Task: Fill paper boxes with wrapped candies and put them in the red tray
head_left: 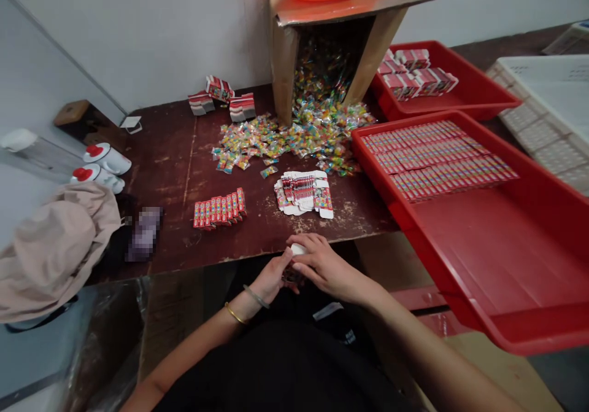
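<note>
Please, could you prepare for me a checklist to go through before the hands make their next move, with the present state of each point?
1. Small carton supported: ok; the left hand grips it and the right hand covers its top.
2. Carton fully closed: cannot tell; a white flap shows, but fingers hide the rest.
3. Wrapped candies kept inside the cardboard box: not ok; many lie spread across the table.
4. Filed boxes in the near red tray in rows: ok.
5. Flat cartons neatly squared: not ok; their pile is uneven.
</note>
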{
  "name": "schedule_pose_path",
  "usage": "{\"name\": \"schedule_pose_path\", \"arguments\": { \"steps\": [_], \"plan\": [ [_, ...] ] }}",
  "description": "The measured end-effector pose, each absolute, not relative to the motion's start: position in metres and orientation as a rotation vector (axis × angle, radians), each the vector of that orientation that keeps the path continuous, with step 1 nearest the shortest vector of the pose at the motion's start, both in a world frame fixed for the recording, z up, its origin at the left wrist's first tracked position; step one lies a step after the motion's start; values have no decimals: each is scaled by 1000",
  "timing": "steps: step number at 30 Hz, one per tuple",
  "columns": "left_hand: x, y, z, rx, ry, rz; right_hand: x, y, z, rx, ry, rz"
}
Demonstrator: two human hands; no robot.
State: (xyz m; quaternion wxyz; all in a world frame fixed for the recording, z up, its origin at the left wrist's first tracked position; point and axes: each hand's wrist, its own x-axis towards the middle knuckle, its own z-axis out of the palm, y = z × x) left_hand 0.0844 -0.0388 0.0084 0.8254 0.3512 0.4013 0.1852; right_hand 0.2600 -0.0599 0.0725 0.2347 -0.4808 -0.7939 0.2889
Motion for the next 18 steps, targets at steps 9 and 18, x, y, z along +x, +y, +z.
{"name": "schedule_pose_path", "arguments": {
  "steps": [9,18],
  "plan": [
    [83,-31,6,629,819,407,262,-71,39,-1224,-974,1568],
    [86,-32,20,825,804,390,254,-77,48,-1368,-1349,1097]
  ]
}}
